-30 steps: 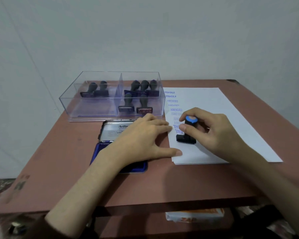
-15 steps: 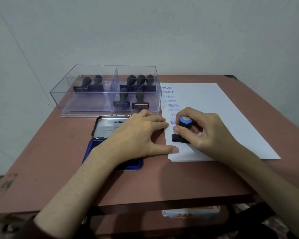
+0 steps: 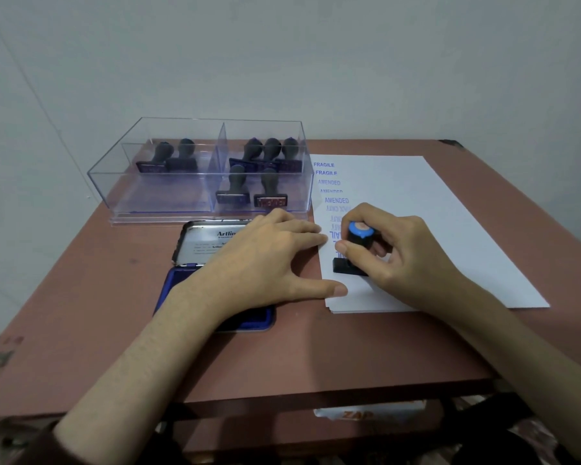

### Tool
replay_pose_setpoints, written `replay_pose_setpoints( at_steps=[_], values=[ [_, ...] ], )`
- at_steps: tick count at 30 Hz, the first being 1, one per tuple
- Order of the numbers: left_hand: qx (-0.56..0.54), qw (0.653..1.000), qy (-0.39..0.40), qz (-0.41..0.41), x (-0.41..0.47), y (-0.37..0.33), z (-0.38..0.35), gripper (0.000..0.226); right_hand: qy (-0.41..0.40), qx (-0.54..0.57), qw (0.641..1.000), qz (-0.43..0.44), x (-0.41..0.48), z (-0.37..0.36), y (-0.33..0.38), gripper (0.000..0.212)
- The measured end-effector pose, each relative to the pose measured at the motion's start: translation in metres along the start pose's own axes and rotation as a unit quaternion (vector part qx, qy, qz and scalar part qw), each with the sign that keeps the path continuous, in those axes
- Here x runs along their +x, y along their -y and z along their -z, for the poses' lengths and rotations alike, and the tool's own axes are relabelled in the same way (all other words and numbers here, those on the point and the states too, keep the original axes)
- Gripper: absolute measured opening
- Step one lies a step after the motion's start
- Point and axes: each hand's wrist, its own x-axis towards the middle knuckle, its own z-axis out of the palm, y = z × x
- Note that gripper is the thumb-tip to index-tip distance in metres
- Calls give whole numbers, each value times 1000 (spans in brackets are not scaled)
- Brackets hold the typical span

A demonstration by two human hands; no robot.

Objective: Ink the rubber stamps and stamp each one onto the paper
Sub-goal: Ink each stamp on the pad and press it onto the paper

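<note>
A: What sits at the far left of the desk?
B: A clear plastic box with a divider. Seven rubber stamps with dark handles stand inside, two in the left compartment and five in the right

A: And nearer than the box?
B: An open ink pad, its blue tray toward the near edge and its metal lid folded back toward the box. The left hand lies flat over the pad with straight fingers. Its fingertips reach the left edge of the paper, and the thumb tip rests by the sheet's near left corner

A: What does the paper show?
B: It is a white sheet lying right of the box and the pad. Blue stamped words run down its left margin: FRAGILE twice, then AMENDED, then some I cannot read well

A: Where is the stamp in use?
B: The blue-capped stamp stands upright on the left part of the paper, at the near end of that column, with its black base down on the sheet. The right hand grips the handle, thumb and fingers curled round it

A: So the hands are apart?
B: Near each other but not touching, and the left one holds nothing

A: Anything else?
B: A white packet with orange lettering shows under the desk's near edge
</note>
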Motion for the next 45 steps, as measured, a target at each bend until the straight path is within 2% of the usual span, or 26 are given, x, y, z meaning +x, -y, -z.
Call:
replay_pose_setpoints(
  at_steps=[11,14,17,21,25,27,31,37,45],
  values=[
    [5,1000,6,3,0,-1,1,96,6,-7,1000,-12,-2,0,3,12],
    [3,1000,14,5,0,-3,3,87,16,11,999,-37,-1,1,3,12],
    [-1,1000,13,3,0,-4,5,80,13,87,991,-99,2,2,0,9],
    [-16,1000,5,-3,0,-2,3,76,-25,223,958,-181,11,6,0,8],
    [-103,991,-86,1,-8,4,11,53,-49,306,927,-213,24,9,8,8],
    [-92,985,-141,22,-16,14,19,44,-41,311,927,-207,30,6,14,6],
    [-46,973,-189,120,-38,44,27,21,-3,286,942,-175,37,-14,33,7],
    [-20,958,-194,208,-61,74,20,17,55,206,972,-102,43,-52,65,12],
    [-7,952,-201,229,-66,74,11,25,85,117,990,-5,45,-68,82,11]
  ],
)
